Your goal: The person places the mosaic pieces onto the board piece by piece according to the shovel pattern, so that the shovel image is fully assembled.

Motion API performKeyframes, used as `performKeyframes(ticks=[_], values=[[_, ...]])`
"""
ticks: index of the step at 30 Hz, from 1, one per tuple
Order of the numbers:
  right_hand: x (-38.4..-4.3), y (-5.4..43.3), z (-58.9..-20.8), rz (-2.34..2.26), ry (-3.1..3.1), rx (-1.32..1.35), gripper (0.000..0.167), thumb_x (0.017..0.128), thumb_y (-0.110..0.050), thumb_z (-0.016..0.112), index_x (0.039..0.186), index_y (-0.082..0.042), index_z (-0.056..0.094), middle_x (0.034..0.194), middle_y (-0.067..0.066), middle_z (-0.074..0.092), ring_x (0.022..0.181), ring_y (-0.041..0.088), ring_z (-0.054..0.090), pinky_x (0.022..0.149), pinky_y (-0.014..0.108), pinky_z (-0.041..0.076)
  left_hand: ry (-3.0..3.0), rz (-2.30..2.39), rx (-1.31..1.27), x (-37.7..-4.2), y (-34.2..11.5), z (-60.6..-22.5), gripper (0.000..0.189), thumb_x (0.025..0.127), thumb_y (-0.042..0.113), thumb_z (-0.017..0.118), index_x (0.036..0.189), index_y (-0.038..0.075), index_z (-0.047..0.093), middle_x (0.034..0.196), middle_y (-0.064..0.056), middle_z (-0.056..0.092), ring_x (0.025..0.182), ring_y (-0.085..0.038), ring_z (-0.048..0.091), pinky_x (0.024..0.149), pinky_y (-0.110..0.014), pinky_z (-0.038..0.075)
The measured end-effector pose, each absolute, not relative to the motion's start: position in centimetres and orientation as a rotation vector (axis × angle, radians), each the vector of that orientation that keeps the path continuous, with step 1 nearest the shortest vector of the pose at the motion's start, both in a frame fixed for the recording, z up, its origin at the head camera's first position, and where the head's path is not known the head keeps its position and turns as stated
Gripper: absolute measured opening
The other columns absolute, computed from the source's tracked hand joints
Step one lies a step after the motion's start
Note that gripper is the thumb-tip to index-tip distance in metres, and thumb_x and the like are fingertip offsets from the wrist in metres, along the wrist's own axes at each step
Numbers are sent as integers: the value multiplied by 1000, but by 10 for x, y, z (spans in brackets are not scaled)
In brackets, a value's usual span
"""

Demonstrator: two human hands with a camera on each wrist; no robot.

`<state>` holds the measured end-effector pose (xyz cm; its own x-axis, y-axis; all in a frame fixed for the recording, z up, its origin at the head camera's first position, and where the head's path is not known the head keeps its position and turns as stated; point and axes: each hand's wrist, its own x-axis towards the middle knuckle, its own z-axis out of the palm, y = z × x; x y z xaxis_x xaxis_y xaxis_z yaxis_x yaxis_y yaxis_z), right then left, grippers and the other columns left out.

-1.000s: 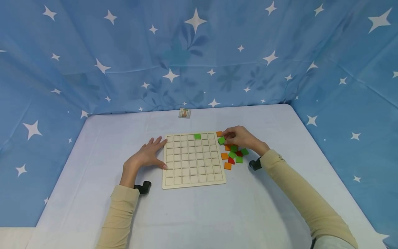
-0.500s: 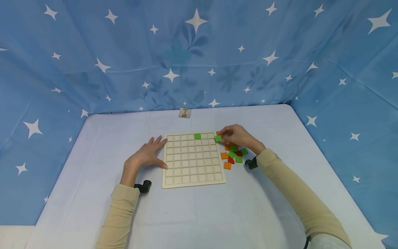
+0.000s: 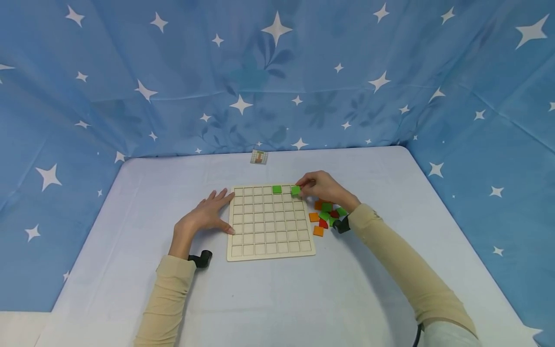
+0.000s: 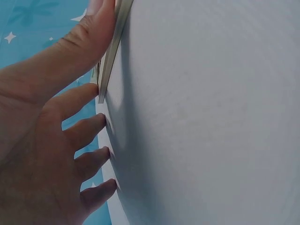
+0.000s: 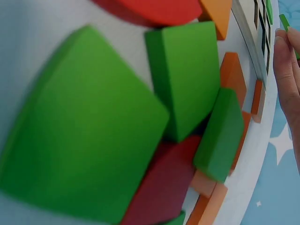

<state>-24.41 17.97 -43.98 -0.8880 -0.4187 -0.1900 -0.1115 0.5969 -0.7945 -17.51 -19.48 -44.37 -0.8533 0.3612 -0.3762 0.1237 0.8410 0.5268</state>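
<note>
A pale wooden grid board (image 3: 264, 226) lies on the table. My left hand (image 3: 205, 214), fingers spread, touches its left edge with thumb and index finger; the left wrist view shows the thumb (image 4: 93, 33) against the board's side. Over the board's top right squares, my right hand (image 3: 323, 187) pinches a green square tile (image 3: 296, 191). Another green tile (image 3: 276, 189) sits in a top-row square, to the left of the held one. At the right wrist view's edge, the fingers (image 5: 283, 61) and a sliver of the held tile (image 5: 284, 21) show.
Right of the board lies a loose heap of orange tiles (image 3: 314, 217), green tiles (image 3: 327, 207) and red rounded pieces (image 3: 323, 223), partly under the right wrist. A small patterned card (image 3: 258, 156) lies at the table's back. A blue starry curtain (image 3: 195, 62) surrounds the table.
My right hand has carried the green tile leftward from beside the board's right edge to above its top right squares. The left hand has stayed at the board's edge.
</note>
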Motion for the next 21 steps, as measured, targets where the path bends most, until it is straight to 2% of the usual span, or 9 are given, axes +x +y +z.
performKeyframes(ticks=[7,13,21], values=[[-248,170,-438,-1197,2445,-428,26,92,-15,77,117,-7,74,110,9,74,97,23,67,92,39,57,2549,673,361,-176,-195,-446,119,75,37,92,166,13,19,174,-15,2,159,-41,-8,128,-61,-1],[-253,162,-440,-1220,2397,-400,25,94,-12,74,119,-7,74,109,9,74,96,21,72,98,41,57,2543,683,369,-171,-192,-437,118,75,38,92,165,10,21,173,-19,3,158,-45,-5,128,-63,0],[-259,147,-438,-1216,2383,-406,26,95,-12,74,120,-7,73,112,10,74,98,22,71,97,41,56,2553,663,348,-171,-191,-434,118,76,38,92,166,11,21,173,-19,3,159,-44,-5,128,-63,1]])
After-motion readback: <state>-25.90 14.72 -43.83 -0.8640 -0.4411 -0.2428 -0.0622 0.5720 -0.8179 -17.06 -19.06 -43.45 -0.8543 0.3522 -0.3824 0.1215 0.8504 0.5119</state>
